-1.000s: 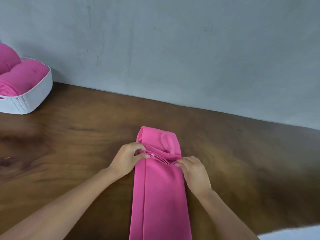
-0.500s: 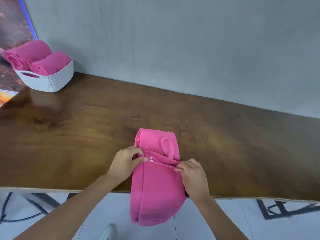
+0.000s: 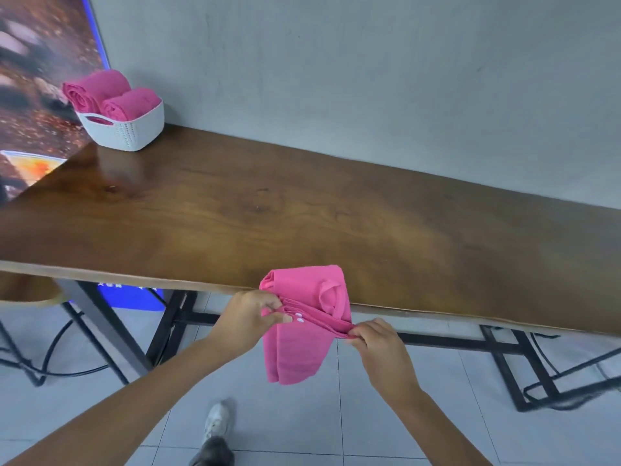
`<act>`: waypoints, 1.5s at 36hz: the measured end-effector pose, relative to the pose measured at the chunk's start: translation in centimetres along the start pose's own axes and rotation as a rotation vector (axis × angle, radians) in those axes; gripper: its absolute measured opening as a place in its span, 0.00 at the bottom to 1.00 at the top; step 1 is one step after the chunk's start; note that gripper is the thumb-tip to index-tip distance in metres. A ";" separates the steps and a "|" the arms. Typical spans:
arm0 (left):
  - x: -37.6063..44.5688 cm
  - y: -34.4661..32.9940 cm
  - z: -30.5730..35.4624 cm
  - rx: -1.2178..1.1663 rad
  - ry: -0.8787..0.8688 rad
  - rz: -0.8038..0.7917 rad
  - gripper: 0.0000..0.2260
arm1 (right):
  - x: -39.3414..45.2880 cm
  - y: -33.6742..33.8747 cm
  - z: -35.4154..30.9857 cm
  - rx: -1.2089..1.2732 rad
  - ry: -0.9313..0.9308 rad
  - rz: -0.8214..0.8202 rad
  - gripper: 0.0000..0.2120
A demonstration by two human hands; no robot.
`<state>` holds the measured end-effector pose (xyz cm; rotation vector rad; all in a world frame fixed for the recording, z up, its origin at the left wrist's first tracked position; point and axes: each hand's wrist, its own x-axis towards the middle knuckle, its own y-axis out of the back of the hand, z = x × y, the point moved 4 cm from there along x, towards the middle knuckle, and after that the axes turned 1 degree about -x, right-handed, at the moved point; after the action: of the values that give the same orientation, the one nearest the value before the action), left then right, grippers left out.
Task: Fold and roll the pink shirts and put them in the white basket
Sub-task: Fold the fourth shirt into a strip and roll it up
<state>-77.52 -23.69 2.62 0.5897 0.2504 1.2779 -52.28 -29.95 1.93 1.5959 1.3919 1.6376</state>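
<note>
A folded pink cotton shirt (image 3: 304,322) is pinched at its side edges by the left hand (image 3: 250,317) and the right hand (image 3: 378,344), partly on the brown wooden table (image 3: 302,223), the rest hanging over the near edge. Folding appears under way; rolling is judged next, then carrying to the far-left white woven basket (image 3: 126,129), where two pink rolls (image 3: 111,95) are held.

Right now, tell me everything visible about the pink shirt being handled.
The pink shirt is a soft-looking, plain bright pink fabric, folded lengthwise into a narrow strip. Its far end is folded back and lies on the near edge of the wooden table; the rest hangs over the edge toward the floor. Small white buttons show near the fold. The left hand pinches its left side and the right hand its right.
</note>
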 end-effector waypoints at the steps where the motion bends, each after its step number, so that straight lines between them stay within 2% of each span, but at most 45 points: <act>1: -0.5 -0.1 0.3 0.000 0.006 0.002 0.15 | -0.4 0.4 -0.1 0.001 -0.013 -0.008 0.17; 4: -1.3 0.2 1.5 -0.013 -0.006 0.026 0.15 | -0.6 2.1 -0.4 0.015 -0.020 0.015 0.15; 8: -1.2 1.5 3.5 -0.008 -0.058 0.108 0.13 | 0.6 5.0 -1.6 -0.008 0.061 0.052 0.05; 12: -0.3 3.1 5.4 0.017 -0.118 0.197 0.11 | 2.4 7.0 -1.5 0.093 -0.076 -0.033 0.06; 15: 0.1 4.5 7.4 -0.010 -0.169 0.252 0.10 | 4.1 9.0 -1.9 0.144 -0.129 -0.029 0.06; 23: 0.5 6.0 10.0 -0.024 -0.229 0.269 0.07 | 6.7 12.8 -2.7 0.123 -0.115 0.000 0.07; 34: 0.9 6.3 9.7 -0.047 -0.251 0.184 0.08 | 7.2 12.8 -2.5 0.083 -0.116 -0.101 0.08; 45: -0.1 5.3 7.7 -0.032 -0.191 0.267 0.09 | 7.2 10.3 -2.3 -0.036 -0.103 -0.221 0.07; 54: 0.1 4.0 4.4 -0.024 -0.113 0.251 0.09 | 6.8 7.1 -2.3 0.062 -0.145 -0.238 0.06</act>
<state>-78.61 -24.12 8.45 0.6857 0.0678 1.4810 -53.63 -27.59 11.62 1.4854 1.5040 1.3276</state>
